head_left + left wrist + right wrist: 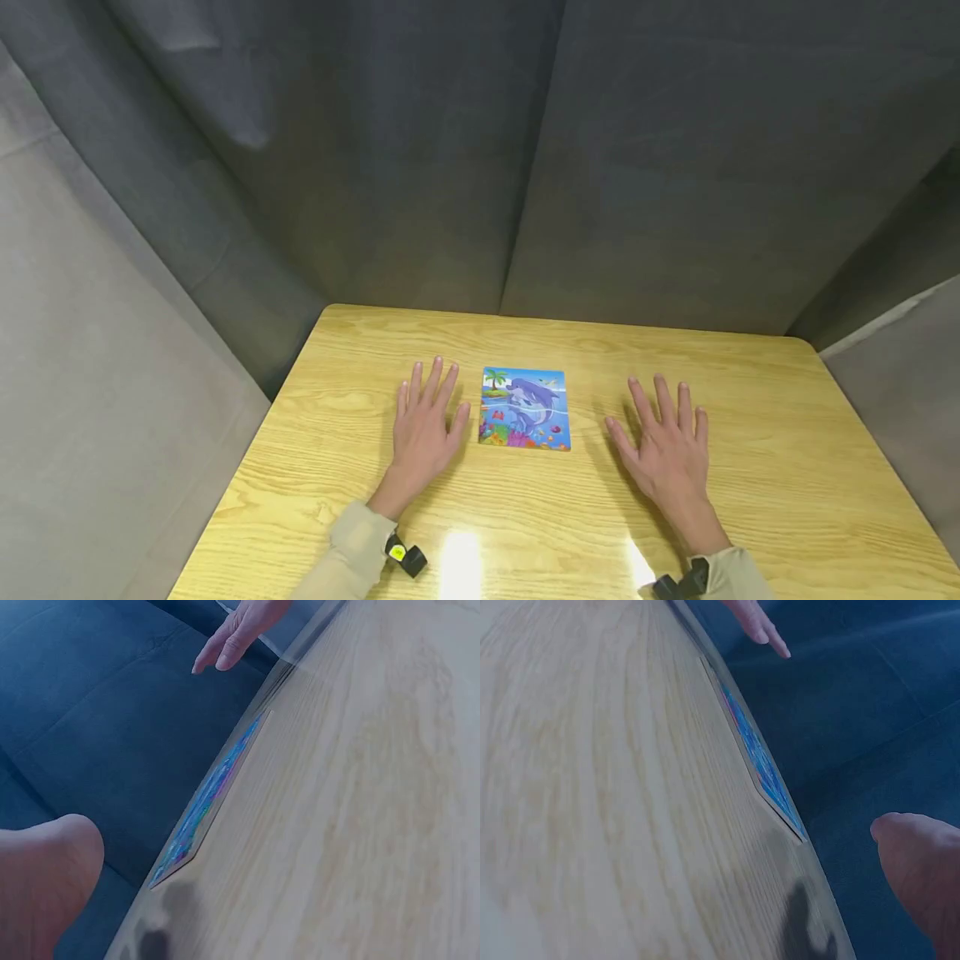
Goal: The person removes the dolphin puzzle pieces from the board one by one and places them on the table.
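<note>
Glare [460,567] is thrown on the tabletop [787,467] at six o'clock in the head view; the curtain [375,192] is dimly lit; wrist views are blue-tinted, shadowed at seven (left) and five o'clock (right)

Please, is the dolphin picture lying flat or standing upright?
Lying flat: the dolphin picture faces up, and both wrist views show it low against the table.

Yellow-brn. wood-grain table [795,467], far corners rounded. Dk. grey cloth curtain [360,183] hangs behind table's far edge, w/ long dark seam line [527,179] running down to approx. mid-edge. Pale grey cloth panel [90,375] L of table; mid-grey cloth panel [900,375] R of it. Bright white glare patches [460,567] on table's nr. side.
</note>
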The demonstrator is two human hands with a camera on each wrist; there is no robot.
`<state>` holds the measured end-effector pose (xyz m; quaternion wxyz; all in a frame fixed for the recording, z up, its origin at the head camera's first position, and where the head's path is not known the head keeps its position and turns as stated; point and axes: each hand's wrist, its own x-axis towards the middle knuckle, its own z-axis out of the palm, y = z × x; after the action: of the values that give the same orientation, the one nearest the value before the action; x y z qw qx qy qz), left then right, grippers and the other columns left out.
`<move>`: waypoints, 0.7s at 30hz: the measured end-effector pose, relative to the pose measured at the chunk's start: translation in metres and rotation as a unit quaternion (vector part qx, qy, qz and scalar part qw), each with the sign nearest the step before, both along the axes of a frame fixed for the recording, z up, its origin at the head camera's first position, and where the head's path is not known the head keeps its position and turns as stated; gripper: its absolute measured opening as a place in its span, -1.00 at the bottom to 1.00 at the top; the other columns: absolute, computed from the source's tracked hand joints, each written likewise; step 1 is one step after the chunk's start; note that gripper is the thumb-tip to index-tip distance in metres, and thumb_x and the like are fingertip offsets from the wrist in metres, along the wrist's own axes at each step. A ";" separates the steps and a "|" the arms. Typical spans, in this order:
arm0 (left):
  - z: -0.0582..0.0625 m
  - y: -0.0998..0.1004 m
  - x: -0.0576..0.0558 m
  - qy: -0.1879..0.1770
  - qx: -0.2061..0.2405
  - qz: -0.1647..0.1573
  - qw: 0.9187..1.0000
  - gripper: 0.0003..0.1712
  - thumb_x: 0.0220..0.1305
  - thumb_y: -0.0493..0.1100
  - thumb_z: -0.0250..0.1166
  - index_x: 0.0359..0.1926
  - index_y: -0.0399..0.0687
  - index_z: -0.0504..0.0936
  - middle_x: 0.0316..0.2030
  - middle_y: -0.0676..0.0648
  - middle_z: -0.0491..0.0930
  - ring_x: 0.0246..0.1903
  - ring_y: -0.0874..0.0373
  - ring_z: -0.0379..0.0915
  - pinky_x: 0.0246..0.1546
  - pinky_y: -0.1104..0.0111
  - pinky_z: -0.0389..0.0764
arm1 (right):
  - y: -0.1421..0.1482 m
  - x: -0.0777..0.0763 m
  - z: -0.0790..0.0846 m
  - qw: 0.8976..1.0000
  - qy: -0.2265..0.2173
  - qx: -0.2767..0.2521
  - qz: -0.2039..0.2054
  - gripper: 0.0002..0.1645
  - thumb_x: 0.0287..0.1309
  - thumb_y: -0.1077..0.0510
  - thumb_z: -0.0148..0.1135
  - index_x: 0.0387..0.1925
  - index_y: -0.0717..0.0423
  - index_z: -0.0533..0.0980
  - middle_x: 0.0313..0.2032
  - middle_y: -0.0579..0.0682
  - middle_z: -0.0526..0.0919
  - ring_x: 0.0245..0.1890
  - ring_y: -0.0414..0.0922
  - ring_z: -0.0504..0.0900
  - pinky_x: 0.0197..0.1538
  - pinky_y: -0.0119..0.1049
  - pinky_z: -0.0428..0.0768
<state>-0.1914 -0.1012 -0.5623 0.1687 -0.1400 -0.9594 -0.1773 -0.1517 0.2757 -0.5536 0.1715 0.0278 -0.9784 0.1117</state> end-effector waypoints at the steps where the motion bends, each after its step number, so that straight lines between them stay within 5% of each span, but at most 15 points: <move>1: -0.001 0.001 0.000 -0.002 0.001 -0.003 1.000 -0.25 0.62 0.24 -0.06 0.66 0.11 0.11 0.65 -0.12 -0.02 0.64 -0.24 -0.27 0.54 -0.25 -0.08 | -0.001 -0.001 0.000 1.000 0.002 -0.001 0.002 -0.02 0.41 -0.46 -0.02 0.68 -0.23 0.00 0.63 0.21 0.02 0.61 0.35 -0.12 0.46 0.47 -0.05; 10: -0.014 0.023 0.006 -0.039 0.021 -0.068 0.997 -0.27 0.62 0.12 0.02 0.66 0.02 0.12 0.64 -0.16 0.01 0.62 -0.29 -0.18 0.55 -0.21 -0.06 | -0.020 -0.014 -0.004 0.998 0.011 -0.045 0.050 0.03 0.35 -0.35 0.20 0.64 -0.01 0.09 0.52 0.32 0.20 0.48 0.41 0.13 0.35 0.46 0.16; 21: -0.016 0.068 0.020 -0.075 0.037 -0.148 0.986 -0.30 0.63 0.07 0.01 0.61 -0.13 0.20 0.64 -0.16 0.04 0.63 -0.18 -0.15 0.56 -0.12 0.04 | -0.056 -0.050 -0.017 0.988 0.015 -0.099 0.114 -0.29 0.34 -0.04 0.32 0.38 0.24 0.42 0.26 0.29 0.51 0.29 0.28 0.40 0.20 0.28 0.34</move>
<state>-0.1709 -0.0329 -0.5787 0.0734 -0.2603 -0.9310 -0.2452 -0.2013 0.2193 -0.5702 0.1740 0.1235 -0.9503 0.2267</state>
